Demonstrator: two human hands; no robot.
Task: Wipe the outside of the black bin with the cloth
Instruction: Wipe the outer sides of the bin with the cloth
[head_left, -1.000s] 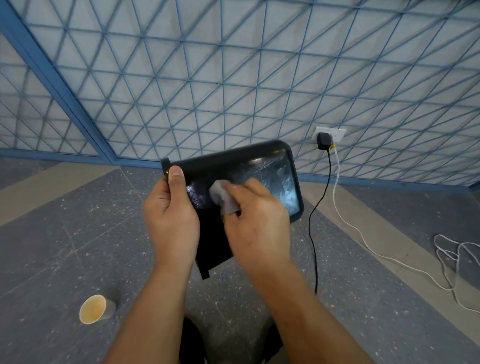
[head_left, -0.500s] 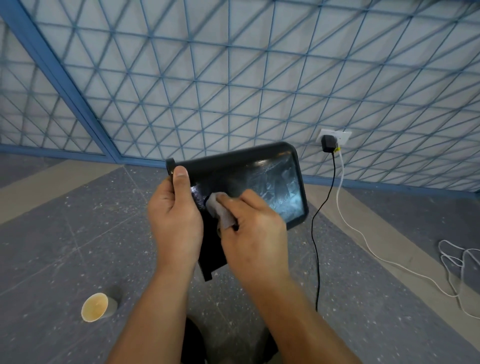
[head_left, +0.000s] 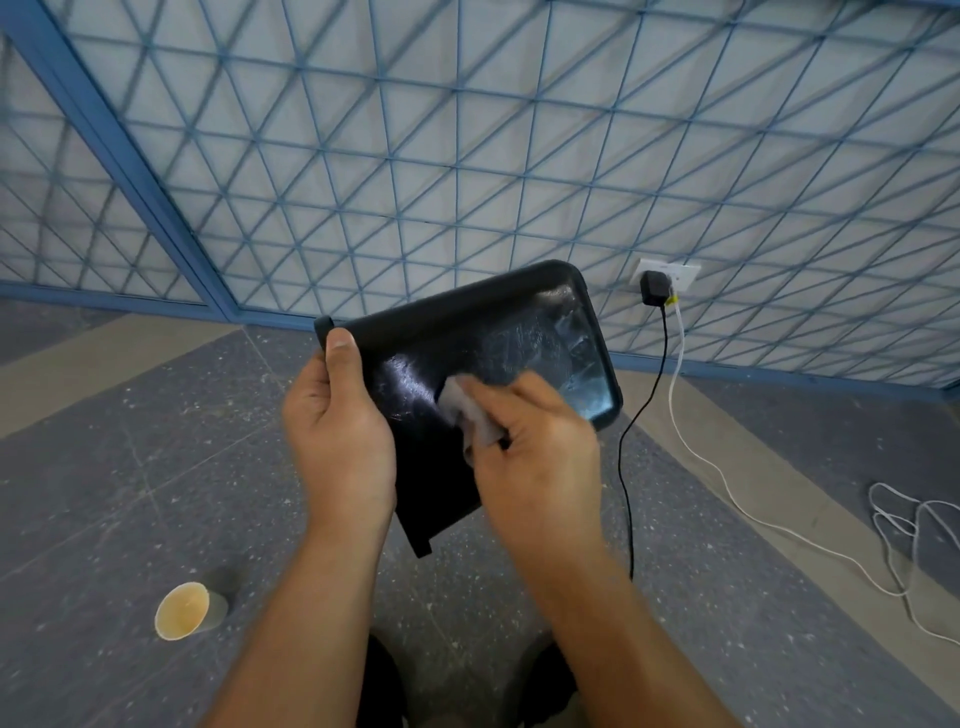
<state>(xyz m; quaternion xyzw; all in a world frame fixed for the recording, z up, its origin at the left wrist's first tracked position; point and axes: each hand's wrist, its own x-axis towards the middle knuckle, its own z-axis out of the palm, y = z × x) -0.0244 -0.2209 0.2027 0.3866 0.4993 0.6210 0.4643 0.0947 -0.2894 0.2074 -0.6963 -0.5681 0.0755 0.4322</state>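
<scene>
Black bin: is being held up off the floor in front of the person, tilted so that one glossy wall is facing the cloth.
Left hand: is gripping the bin's left edge, thumb lying over the corner, probably to steady it against the rubbing.
Right hand: its fingers are pinching the small grey cloth and pressing it against the middle of the glossy wall.
Bin contents: the mouth is not showing, so I cannot tell what is inside.
Paper cup: is lying on its side at the floor's near left, seemingly empty.
Cables: a black cable and a white cable are trailing from the wall socket over the floor, behind the bin.
</scene>
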